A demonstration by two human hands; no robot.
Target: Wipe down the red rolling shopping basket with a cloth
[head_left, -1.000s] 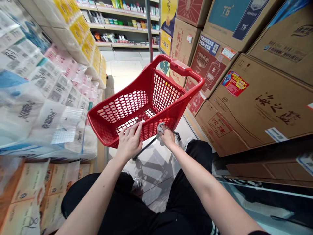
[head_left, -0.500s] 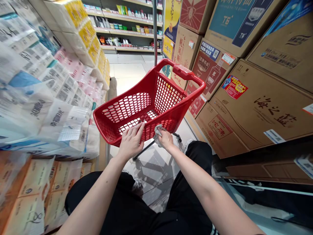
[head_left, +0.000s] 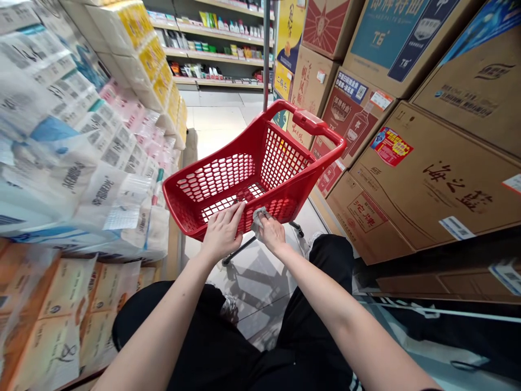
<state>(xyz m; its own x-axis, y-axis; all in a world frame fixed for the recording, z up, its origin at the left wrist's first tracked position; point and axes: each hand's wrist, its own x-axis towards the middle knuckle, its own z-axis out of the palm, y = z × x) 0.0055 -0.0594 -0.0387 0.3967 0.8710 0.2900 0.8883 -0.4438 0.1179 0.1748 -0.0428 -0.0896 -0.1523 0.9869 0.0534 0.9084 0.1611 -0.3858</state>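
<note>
A red plastic shopping cart [head_left: 191, 181] with a lattice basket stands tilted before me on thin dark legs with casters. My left hand [head_left: 223, 231] grips its near rim, fingers laid over the edge and thumb on the outer side. Just to the right, my right hand [head_left: 272, 231] is closed on a crumpled grey cloth [head_left: 258, 217] and presses it against the outer side wall of the basket. Part of the cloth is hidden under the fingers. Nothing shows inside the basket.
Stacked cardboard boxes [head_left: 411, 201] rise close on the right. Packs of tissue paper [head_left: 97, 184] crowd the left side, with orange packages [head_left: 61, 320] below. A grey pole [head_left: 266, 60] rises behind the cart. Shelves of bottles [head_left: 220, 51] stand beyond the tiled floor [head_left: 211, 117].
My right hand has slid the cloth slightly left along the basket's outer wall, nearer my left hand. My left hand keeps its place on the rim. The view has shifted a little.
</note>
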